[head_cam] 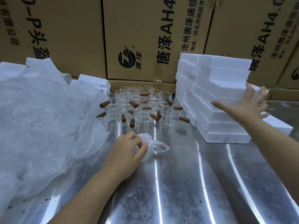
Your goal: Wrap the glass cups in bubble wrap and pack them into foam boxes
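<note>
Head view: on the steel table (186,183), a heap of bubble wrap (40,118) fills the left and the stack of foam boxes (210,88) stands on the right, with unwrapped glass cups (139,107) crowded between. The right hand (246,104) is nearer the stack, its fingers (249,91) spread flat on the top box, gripping nothing. The left hand (127,151) pinches the wrapped cup (152,146), which lies on its side well left of the boxes.

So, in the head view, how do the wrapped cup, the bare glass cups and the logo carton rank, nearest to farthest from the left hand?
1. wrapped cup: held in the left hand, front centre.
2. bare glass cups: just beyond the hand, mid-table.
3. logo carton: behind the cups, at the back.
</note>
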